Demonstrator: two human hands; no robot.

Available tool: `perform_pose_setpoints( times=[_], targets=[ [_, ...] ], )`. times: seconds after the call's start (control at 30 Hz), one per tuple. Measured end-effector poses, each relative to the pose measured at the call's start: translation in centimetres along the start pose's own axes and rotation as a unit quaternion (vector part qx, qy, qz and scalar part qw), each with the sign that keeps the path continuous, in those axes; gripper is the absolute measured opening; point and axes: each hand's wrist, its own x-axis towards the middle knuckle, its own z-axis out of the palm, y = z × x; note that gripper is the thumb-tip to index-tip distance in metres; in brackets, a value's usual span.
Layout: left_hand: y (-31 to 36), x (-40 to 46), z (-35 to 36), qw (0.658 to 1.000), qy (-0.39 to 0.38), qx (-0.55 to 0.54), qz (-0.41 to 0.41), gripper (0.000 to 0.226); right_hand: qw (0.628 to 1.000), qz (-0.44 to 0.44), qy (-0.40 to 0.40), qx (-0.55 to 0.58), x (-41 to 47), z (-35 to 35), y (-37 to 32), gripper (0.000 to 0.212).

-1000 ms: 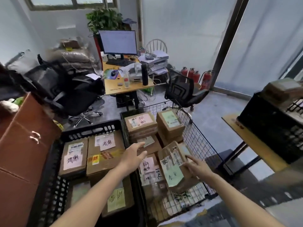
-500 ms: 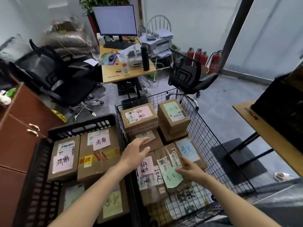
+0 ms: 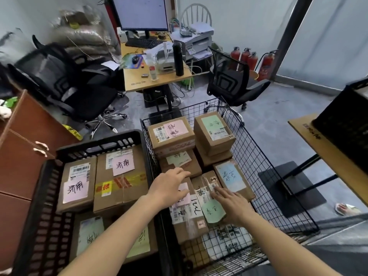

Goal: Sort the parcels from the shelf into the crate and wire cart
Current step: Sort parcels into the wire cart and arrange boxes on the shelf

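A black wire cart in front of me holds several brown cardboard parcels with coloured notes. My right hand lies with straight fingers on a parcel with a green note near the cart's front. My left hand reaches over the cart's left wall, fingers loosely extended above a parcel with a pink note. Left of the cart stands a black plastic crate with several parcels, two with pink notes.
A brown cabinet stands at the left. Black office chairs and a desk with a monitor are beyond. At the right a wooden table carries another black crate. Fire extinguishers stand by the far wall.
The view has tilted down and closer to the cart. The green-note parcel has gone down among the others, and my right hand now lies flat on it. My left hand stays over the cart's left side.
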Motion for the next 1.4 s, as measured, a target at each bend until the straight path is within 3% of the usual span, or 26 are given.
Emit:
perform_pose_setpoints(
  times=[0.17,0.43,0.67,0.97,1.4],
  targets=[
    [0.1,0.3,0.6,0.998,-0.007,0.065,0.014,0.056,1.0,0.0,0.013,-0.001,0.5,0.6,0.7,0.111],
    [0.3,0.0,-0.2,0.999,-0.028,0.041,0.002,0.055,1.0,0.008,0.014,0.02,-0.8,-1.2,0.5,0.121],
    [2.8,-1.8,-3.2,0.997,0.018,0.063,0.038,0.065,0.992,0.082,0.089,0.029,-6.4,-6.9,0.0,0.09],
    [8.3,-10.2,-8.7,0.98,0.111,0.103,0.128,0.075,0.962,0.191,0.191,0.028,-20.7,-14.1,-8.5,0.086],
    [17.2,-31.7,-14.8,0.931,0.177,0.062,0.314,0.076,0.88,0.361,0.309,0.013,-48.3,-15.1,-26.4,0.085]
  ],
)
